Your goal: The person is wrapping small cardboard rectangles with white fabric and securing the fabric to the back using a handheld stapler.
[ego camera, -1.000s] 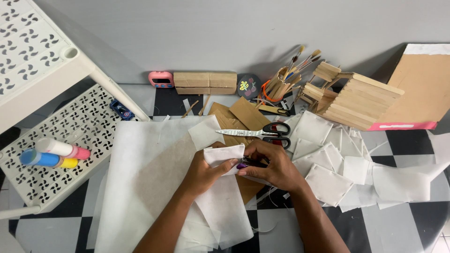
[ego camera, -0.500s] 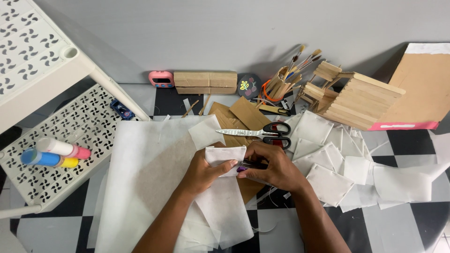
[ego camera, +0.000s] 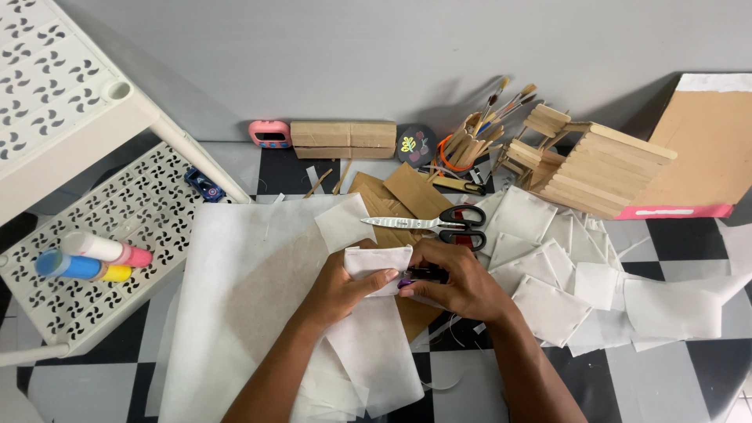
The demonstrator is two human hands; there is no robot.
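Your left hand and right hand meet at the middle, both pinched on one small white paper square; your right fingers also close on a small dark tool with a purple tip, too hidden to name. Far to the left of your left hand, coloured glue bottles lie on a white perforated shelf. Under and left of that hand spreads a large white paper sheet. Just above your right hand lie black-handled scissors on brown cardboard. To its right, cut white squares are heaped together. Beyond them stands a popsicle-stick house.
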